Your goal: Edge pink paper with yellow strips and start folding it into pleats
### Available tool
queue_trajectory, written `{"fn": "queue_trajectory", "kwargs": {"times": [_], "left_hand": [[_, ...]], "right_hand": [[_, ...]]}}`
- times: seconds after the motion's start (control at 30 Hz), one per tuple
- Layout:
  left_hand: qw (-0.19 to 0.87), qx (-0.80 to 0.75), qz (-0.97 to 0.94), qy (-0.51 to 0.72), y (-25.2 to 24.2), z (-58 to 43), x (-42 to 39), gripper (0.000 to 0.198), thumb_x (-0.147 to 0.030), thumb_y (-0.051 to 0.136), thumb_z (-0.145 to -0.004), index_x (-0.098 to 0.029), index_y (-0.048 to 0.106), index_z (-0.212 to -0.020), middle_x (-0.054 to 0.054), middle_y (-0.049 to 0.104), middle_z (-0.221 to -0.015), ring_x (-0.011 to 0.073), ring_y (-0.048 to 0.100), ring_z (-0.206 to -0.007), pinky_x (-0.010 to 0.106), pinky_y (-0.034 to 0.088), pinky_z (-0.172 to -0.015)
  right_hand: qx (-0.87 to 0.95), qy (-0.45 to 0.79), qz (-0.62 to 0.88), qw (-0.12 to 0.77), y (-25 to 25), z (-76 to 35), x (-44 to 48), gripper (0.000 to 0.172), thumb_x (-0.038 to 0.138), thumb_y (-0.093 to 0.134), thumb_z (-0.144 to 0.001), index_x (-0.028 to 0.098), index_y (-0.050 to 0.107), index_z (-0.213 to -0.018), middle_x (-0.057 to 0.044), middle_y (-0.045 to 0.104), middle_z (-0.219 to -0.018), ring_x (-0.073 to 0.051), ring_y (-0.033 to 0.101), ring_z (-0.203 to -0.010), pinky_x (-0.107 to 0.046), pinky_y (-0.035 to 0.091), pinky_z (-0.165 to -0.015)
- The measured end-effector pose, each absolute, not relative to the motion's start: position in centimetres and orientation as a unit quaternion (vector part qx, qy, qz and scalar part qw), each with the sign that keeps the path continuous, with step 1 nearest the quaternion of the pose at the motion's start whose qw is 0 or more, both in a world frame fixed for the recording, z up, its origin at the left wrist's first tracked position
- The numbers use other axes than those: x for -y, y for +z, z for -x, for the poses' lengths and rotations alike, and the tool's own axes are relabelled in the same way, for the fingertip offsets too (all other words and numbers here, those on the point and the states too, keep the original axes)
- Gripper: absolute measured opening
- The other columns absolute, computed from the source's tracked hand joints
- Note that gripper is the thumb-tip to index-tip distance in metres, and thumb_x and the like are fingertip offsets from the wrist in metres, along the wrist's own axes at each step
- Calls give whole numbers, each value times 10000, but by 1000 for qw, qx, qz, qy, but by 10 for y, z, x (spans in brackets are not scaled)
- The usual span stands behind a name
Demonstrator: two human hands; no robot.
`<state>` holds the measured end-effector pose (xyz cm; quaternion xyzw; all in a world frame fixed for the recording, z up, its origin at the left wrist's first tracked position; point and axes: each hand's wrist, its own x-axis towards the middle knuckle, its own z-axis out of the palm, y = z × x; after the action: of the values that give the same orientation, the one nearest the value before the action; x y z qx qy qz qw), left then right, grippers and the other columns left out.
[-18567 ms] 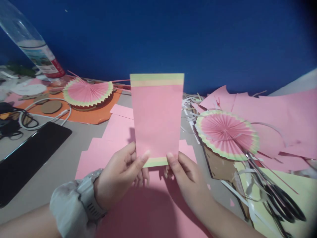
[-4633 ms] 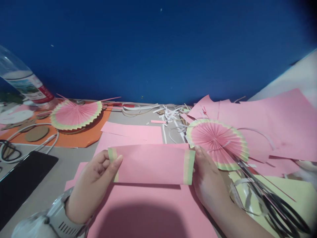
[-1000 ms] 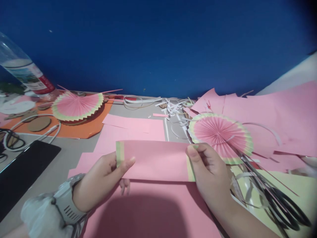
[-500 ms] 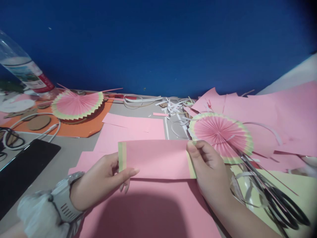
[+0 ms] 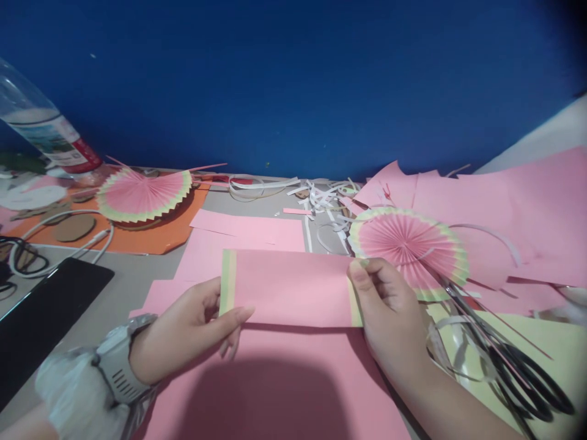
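Observation:
Between my hands is a pink paper strip point(image 5: 288, 287) with yellow and green bands at both short ends, held up over a larger pink sheet point(image 5: 284, 391). My left hand point(image 5: 202, 324) pinches its left end near the lower corner, thumb in front and fingers behind. At the right end, my right hand point(image 5: 389, 305) grips the upper corner between thumb and fingers. A round pleated paper fan point(image 5: 408, 244) in pink with a yellow-green rim lies just beyond my right hand. Black-handled scissors point(image 5: 509, 360) rest to the right of it.
A half-round pleated fan point(image 5: 144, 195) lies on orange card point(image 5: 178, 226) at the left, with a plastic bottle point(image 5: 55, 134) behind. A black phone point(image 5: 55, 318) sits at the left edge. Paper scraps point(image 5: 323, 198) and pink sheets point(image 5: 518, 226) lie along a blue wall point(image 5: 293, 79).
The left end of the paper strip has risen slightly and tilted. Both hands keep their hold, and the things on the table stay put.

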<state>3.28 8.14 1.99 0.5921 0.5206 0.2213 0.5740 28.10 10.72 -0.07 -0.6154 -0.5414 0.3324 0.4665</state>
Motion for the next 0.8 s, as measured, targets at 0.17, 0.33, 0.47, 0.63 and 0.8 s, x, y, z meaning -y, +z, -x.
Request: {"fn": "queue_trajectory", "kwargs": {"times": [0.17, 0.33, 0.47, 0.63, 0.8], "left_hand": [[577, -504, -605, 215, 21, -33, -82, 224, -356, 462, -898, -195, 497, -746, -26, 635, -581, 115, 606, -543, 247, 473, -603], [554, -513, -618, 218, 22, -33, -81, 273, -346, 461, -895, -196, 524, -676, -11, 636, -583, 126, 605, -573, 268, 474, -635], [584, -504, -598, 220, 23, -34, -79, 312, -349, 463, -893, -199, 537, -630, -1, 645, -564, 135, 612, -552, 281, 487, -628], [637, -491, -542, 244, 24, -34, -78, 267, -386, 515, -860, -190, 558, -684, 31, 679, -607, 166, 636, -578, 296, 501, -609], [659, -460, -525, 280, 22, -33, -74, 319, -503, 568, -785, -186, 576, -744, 49, 665, -663, 196, 630, -644, 300, 493, -614]], "right_hand": [[540, 337, 621, 457, 0, -281, -107, 265, 462, 556, -820, 220, 515, -723, 41, 420, -587, -114, 389, -509, -238, 327, -472], [553, 309, 624, 457, -1, -281, -106, 264, 451, 557, -823, 215, 521, -712, 35, 435, -595, -117, 403, -519, -233, 340, -471], [560, 296, 619, 464, -2, -281, -105, 232, 436, 562, -827, 222, 534, -742, 34, 466, -613, -120, 436, -541, -229, 365, -489], [565, 278, 610, 481, -2, -281, -103, 213, 412, 565, -835, 217, 535, -756, 27, 485, -631, -120, 449, -557, -231, 381, -510], [546, 266, 598, 523, -2, -279, -101, 199, 408, 545, -849, 223, 532, -776, 17, 477, -641, -129, 434, -555, -244, 381, -503]]}}
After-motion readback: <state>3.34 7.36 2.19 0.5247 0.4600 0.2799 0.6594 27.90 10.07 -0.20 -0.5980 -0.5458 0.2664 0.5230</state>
